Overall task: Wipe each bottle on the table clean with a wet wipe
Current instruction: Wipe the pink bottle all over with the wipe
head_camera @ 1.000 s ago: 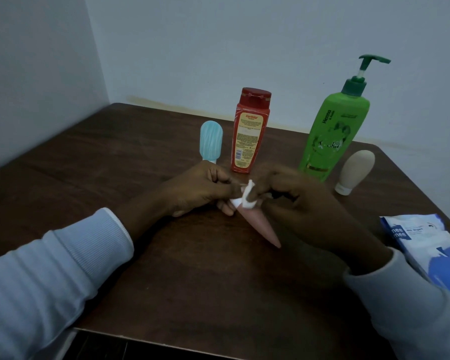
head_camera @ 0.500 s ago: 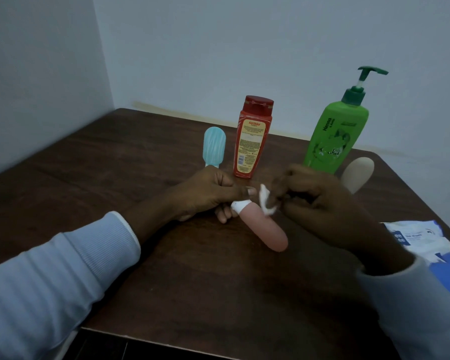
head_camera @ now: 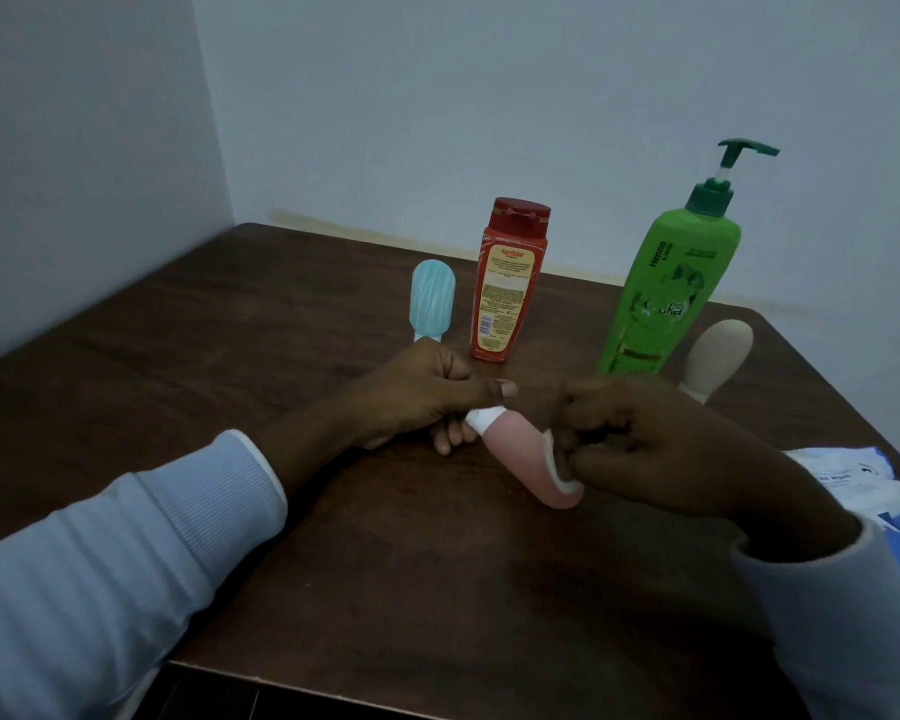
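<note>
The small pink soft-bodied squeeze bottle (head_camera: 528,459) lies low over the dark wooden table (head_camera: 437,589). The left hand (head_camera: 417,402) is closed, pinching its white cap. The right hand (head_camera: 640,449) is curled, pressing a white wet wipe (head_camera: 554,467) to the body. Judged light, pliable, likely slick when damp; the rigid cap gives the surest hold.
</note>
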{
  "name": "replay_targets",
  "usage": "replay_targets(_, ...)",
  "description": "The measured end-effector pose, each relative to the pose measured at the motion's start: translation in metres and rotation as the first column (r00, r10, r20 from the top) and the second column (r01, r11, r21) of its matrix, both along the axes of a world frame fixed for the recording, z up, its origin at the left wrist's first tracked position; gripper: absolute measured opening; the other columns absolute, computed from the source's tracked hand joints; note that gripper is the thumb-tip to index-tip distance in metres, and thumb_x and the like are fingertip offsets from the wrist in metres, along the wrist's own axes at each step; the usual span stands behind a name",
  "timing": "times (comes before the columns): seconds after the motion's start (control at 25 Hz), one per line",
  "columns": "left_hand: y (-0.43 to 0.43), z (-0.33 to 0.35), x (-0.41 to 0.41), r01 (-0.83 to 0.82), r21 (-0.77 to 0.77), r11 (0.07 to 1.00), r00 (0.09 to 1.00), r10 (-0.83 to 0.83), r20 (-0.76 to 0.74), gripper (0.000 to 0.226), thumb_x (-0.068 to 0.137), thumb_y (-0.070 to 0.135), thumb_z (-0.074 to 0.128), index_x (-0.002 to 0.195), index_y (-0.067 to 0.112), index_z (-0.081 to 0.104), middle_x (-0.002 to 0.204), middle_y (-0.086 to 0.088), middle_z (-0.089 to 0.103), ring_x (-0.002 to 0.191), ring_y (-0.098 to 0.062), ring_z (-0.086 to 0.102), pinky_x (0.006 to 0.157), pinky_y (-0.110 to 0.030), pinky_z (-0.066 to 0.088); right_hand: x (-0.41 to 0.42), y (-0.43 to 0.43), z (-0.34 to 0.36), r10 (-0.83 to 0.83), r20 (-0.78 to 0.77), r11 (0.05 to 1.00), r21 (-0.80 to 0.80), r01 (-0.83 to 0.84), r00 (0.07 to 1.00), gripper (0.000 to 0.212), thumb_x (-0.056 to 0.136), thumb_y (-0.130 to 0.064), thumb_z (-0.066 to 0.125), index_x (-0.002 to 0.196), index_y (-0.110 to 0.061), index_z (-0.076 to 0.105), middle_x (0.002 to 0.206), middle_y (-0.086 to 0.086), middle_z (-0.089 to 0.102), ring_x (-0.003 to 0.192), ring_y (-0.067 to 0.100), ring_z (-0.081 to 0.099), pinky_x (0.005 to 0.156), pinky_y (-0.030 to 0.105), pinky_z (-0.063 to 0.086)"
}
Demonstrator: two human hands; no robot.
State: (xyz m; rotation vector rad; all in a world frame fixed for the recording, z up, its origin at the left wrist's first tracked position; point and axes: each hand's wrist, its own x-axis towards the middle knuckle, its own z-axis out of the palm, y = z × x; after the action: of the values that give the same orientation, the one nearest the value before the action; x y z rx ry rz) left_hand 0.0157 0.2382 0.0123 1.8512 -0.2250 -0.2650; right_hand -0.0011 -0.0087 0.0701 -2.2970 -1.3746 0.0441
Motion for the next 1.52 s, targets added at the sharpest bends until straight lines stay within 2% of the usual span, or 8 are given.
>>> replay_targets(0.12, 0.001, -0.002, 0.001, -0.002, 0.006, 1.0, 1.0, 0.002, 0.011, 0.038, 0.095, 0.032, 0.07, 0.089, -0.005, 0.075, 0.074, -0.015, 0.071, 0.057, -0.016, 0.062, 0.047, -0.024, 0.052, 0.001, 0.007, -0.008, -0.077, 0.024, 0.979, 0.194, 0.071, 0.997, 0.012, 0.087, -0.017, 0.061, 0.09, -0.018, 0.072, 0.095, -0.006, 0.063, 0.088, 0.013, 0.062, 0.072, 0.034, 0.051)
replay_targets(0.24, 0.002, -0.002, 0.0, 0.01, 0.001, 1.0, 1.0, -0.01, -0.023, 0.035, 0.096, 0.029, 0.068, 0.09, -0.005, 0.073, 0.077, -0.015, 0.073, 0.058, -0.015, 0.065, 0.05, -0.023, 0.054, 0.001, 0.02, -0.019, -0.112, 0.095, 0.989, 0.103, 0.103, 0.989, 0.018, 0.091, -0.022, 0.064, 0.107, -0.023, 0.071, 0.107, -0.006, 0.063, 0.099, 0.007, 0.059, 0.079, 0.029, 0.05)
replay_targets(0.36, 0.0, -0.002, 0.0, -0.01, 0.029, 1.0, 1.0, 0.011, -0.013, 0.042, 0.094, 0.034, 0.071, 0.096, -0.008, 0.073, 0.08, -0.016, 0.074, 0.06, -0.017, 0.066, 0.05, -0.023, 0.055, 0.002, 0.014, -0.009, -0.081, 0.014, 0.996, 0.04, 0.081, 0.997, 0.012, 0.091, -0.02, 0.066, 0.099, -0.024, 0.072, 0.103, -0.009, 0.062, 0.094, 0.006, 0.06, 0.075, 0.025, 0.05)
replay_targets(0.52, -0.002, -0.001, 0.0, -0.03, 0.053, 0.998, 0.999, 0.031, -0.015, 0.04, 0.095, 0.036, 0.07, 0.095, -0.003, 0.075, 0.073, -0.012, 0.073, 0.056, -0.015, 0.064, 0.049, -0.024, 0.054, 0.003, 0.001, -0.001, -0.048, -0.019, 0.997, -0.055, 0.047, 0.999, 0.006, 0.084, -0.017, 0.065, 0.082, -0.021, 0.07, 0.087, -0.009, 0.061, 0.079, 0.011, 0.06, 0.066, 0.031, 0.049)
replay_targets(0.72, -0.003, 0.0, -0.002, -0.035, 0.001, 0.999, 0.999, 0.035, -0.022, 0.042, 0.097, 0.036, 0.067, 0.098, -0.006, 0.073, 0.073, -0.012, 0.072, 0.057, -0.016, 0.066, 0.05, -0.024, 0.055, 0.001, 0.016, -0.017, -0.121, 0.093, 0.988, 0.107, 0.111, 0.988, 0.008, 0.088, -0.013, 0.066, 0.088, -0.021, 0.068, 0.093, -0.008, 0.06, 0.087, 0.006, 0.058, 0.07, 0.018, 0.044)
replay_targets(0.88, -0.003, 0.003, -0.006, -0.014, 0.01, 1.0, 0.999, 0.014, -0.029, 0.029, 0.102, 0.028, 0.061, 0.097, 0.001, 0.072, 0.078, -0.014, 0.073, 0.059, -0.016, 0.066, 0.048, -0.024, 0.055, 0.004, 0.026, -0.027, -0.168, 0.162, 0.977, 0.16, 0.142, 0.972, 0.008, 0.089, -0.016, 0.067, 0.095, -0.022, 0.07, 0.095, -0.012, 0.065, 0.09, 0.0, 0.058, 0.074, 0.013, 0.042)
replay_targets(1.2, -0.005, 0.009, -0.009, -0.111, -0.039, 0.993, 0.993, 0.11, -0.04, 0.032, 0.099, 0.03, 0.066, 0.094, 0.001, 0.076, 0.076, -0.015, 0.074, 0.054, -0.016, 0.065, 0.049, -0.024, 0.055, 0.005, 0.011, -0.015, -0.173, 0.07, 0.98, 0.108, 0.165, 0.982, 0.009, 0.088, -0.016, 0.067, 0.093, -0.023, 0.064, 0.092, -0.013, 0.059, 0.088, 0.006, 0.056, 0.07, 0.016, 0.044)
replay_targets(1.52, -0.005, 0.022, -0.01, -0.376, -0.329, 0.866, 0.922, 0.316, -0.222, 0.027, 0.1, 0.03, 0.065, 0.106, 0.005, 0.074, 0.079, -0.015, 0.074, 0.055, -0.015, 0.063, 0.051, -0.025, 0.055, 0.008, 0.0, -0.007, -0.336, -0.096, 0.841, 0.417, 0.345, 0.937, 0.014, 0.088, -0.018, 0.067, 0.097, -0.029, 0.066, 0.097, -0.015, 0.065, 0.092, 0.007, 0.062, 0.076, 0.026, 0.053)
